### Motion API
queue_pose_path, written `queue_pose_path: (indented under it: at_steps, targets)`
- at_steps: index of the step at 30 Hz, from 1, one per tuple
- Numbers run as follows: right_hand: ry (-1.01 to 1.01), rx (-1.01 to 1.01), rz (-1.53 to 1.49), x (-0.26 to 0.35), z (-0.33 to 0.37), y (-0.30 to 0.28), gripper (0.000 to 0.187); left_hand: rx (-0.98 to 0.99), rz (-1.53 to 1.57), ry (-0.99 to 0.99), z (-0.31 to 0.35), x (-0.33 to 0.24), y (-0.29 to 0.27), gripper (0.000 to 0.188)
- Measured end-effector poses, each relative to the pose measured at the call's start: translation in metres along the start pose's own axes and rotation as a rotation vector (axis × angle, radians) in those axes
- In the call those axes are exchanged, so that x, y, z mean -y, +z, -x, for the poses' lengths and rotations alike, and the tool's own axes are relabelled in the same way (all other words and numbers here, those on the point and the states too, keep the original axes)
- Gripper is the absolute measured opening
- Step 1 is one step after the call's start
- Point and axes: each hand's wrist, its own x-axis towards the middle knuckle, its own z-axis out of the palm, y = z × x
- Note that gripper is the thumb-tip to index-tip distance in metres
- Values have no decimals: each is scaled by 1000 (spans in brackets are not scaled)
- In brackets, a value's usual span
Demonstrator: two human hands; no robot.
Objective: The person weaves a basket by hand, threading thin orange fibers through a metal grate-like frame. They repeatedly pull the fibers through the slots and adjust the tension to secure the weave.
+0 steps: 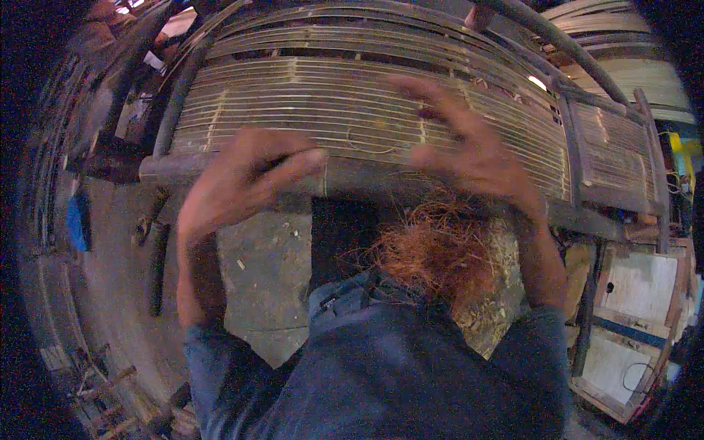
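Observation:
In front of me is a slatted panel [308, 95] of thin pale strips in a dark pole frame. My left hand [246, 172] is over its near rail [359, 176], thumb and fingers pressed together at the tips. What they pinch is too fine to make out. My right hand [480, 150] is raised over the slats to the right, fingers apart and smeared by motion, with nothing visible in them. A thin curved strand [370, 150] shows over the slats between the hands. A tangled bundle of reddish-brown fibre [436, 246] rests at my lap, below my right hand.
A smaller slatted section [612, 150] adjoins on the right, with a pole [546, 33] slanting above. White-panelled wooden boxes [634, 286] stand at lower right. Long pale strips [623, 73] are piled at the far right. A blue object [77, 220] is at the left.

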Motion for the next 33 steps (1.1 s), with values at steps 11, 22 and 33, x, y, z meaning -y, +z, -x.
queue_pose_path:
  at_steps: [11,22,33]
  targets:
    - [359,-510,-514,-68,112,-176,19,-485,234,-400,66,103,-70,28]
    - [595,-1484,-266,-83,295,-268,29,-513,245,-154,161,174,-135,25]
    - [1041,-1422,319,-158,503,-335,40,-509,273,-86,218,179,-165,26]
